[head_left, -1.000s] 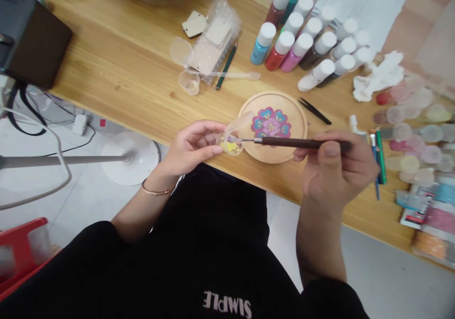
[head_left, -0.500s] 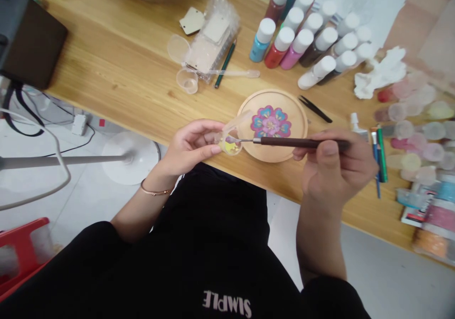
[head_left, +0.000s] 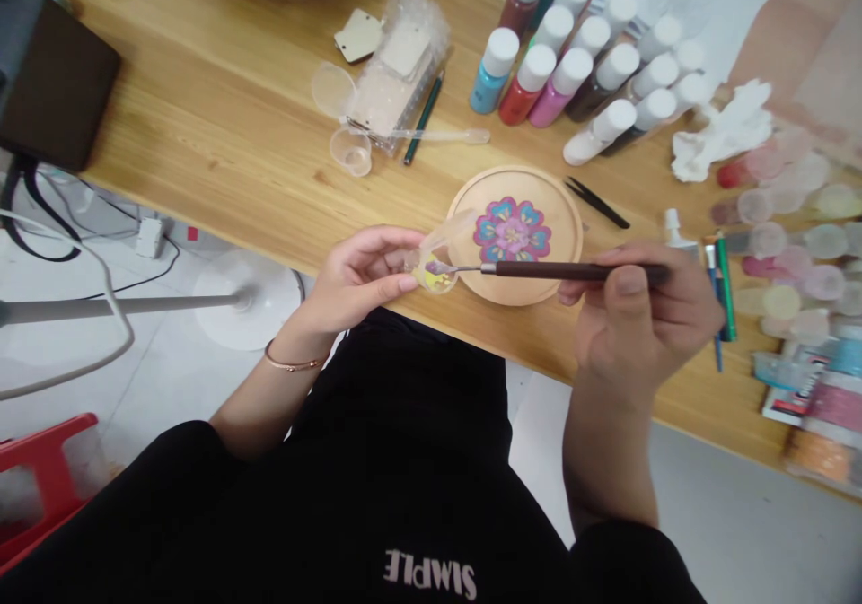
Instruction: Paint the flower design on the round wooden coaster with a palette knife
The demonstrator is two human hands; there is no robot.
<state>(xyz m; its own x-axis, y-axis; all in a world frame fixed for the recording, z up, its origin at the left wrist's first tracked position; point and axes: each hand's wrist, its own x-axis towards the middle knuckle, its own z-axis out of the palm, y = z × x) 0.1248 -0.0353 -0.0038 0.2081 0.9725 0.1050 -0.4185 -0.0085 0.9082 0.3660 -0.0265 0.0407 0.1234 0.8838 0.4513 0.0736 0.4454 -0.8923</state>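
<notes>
My left hand [head_left: 367, 279] grips a small clear plastic cup [head_left: 441, 283] by its side, thumb in front and fingers behind. Yellow paint shows inside the cup, and its clear lid [head_left: 452, 230] stands raised at the far side. In my right hand [head_left: 639, 317] is a palette knife [head_left: 558, 270] with a dark handle, held almost level. Its metal blade reaches into the cup at the yellow paint. Just beyond the hands lies a round wooden plate [head_left: 464, 193] bearing a painted flower [head_left: 513, 231] in blue, pink and purple.
Paint bottles with white caps [head_left: 495, 70] stand at the back. Black tweezers [head_left: 598, 202] lie right of the plate. A pencil [head_left: 424, 119], an open empty cup [head_left: 351, 150] and a bubble-wrapped pack [head_left: 394, 79] are at back left. Small paint cups [head_left: 768, 240] crowd the right side.
The knife's blade has shifted slightly within the cup, and my right hand has moved a little to the right. My left hand holds the cup in nearly the same place.
</notes>
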